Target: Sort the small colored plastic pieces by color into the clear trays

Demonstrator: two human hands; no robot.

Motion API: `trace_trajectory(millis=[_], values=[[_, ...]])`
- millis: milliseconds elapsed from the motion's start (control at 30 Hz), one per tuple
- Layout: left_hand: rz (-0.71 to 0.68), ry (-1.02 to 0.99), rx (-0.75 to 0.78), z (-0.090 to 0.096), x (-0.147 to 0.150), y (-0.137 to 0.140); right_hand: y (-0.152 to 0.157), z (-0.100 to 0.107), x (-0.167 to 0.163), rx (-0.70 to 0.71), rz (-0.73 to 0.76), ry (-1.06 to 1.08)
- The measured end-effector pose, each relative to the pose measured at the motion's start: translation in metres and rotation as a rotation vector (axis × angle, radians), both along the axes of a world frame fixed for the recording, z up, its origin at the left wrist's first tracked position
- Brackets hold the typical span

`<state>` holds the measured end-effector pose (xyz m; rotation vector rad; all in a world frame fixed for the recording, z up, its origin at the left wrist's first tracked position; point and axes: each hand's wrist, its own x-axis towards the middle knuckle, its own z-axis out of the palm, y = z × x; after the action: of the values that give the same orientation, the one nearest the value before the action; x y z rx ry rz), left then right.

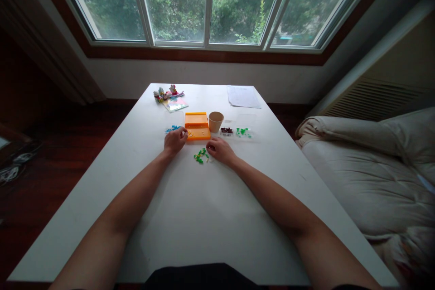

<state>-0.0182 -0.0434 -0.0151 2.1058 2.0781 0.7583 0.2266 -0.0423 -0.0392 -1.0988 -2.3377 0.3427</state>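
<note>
My left hand (175,140) is at the left edge of an open orange plastic box (197,118), its fingers pinched together; anything between them is too small to make out. A few small pale yellow pieces lie in the box's front half. My right hand (220,149) rests on the table just right of a loose pile of small green and yellow building bricks (200,156). Its fingers are curled closed, and what they hold, if anything, is hidden. Behind my left hand, small blue bricks (174,128) lie in a clear case, partly covered by the hand.
A brown paper cup (215,122) stands right of the orange box. Beside it are clear cases with dark brown bricks (226,131) and green bricks (243,132). Farther back on the white table (204,217) are colourful brick figures (165,94), a card (176,104) and paper sheets (244,96).
</note>
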Motion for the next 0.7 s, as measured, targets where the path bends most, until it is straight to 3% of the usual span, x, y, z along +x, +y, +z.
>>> trace_trajectory(millis=[133,333,467,700], values=[[-0.092,-0.001,-0.004,0.000,0.004,-0.002,0.001,0.001,0.002,-0.043,-0.054,0.104],[-0.080,-0.005,-0.016,0.000,0.004,-0.003,0.010,-0.001,0.008,-0.177,-0.176,0.384],[-0.091,0.002,-0.008,-0.002,0.004,-0.003,0.019,-0.005,0.009,-0.371,-0.182,0.643],[-0.134,0.027,-0.011,-0.010,0.004,-0.001,0.024,-0.001,0.007,-0.725,-0.031,1.019]])
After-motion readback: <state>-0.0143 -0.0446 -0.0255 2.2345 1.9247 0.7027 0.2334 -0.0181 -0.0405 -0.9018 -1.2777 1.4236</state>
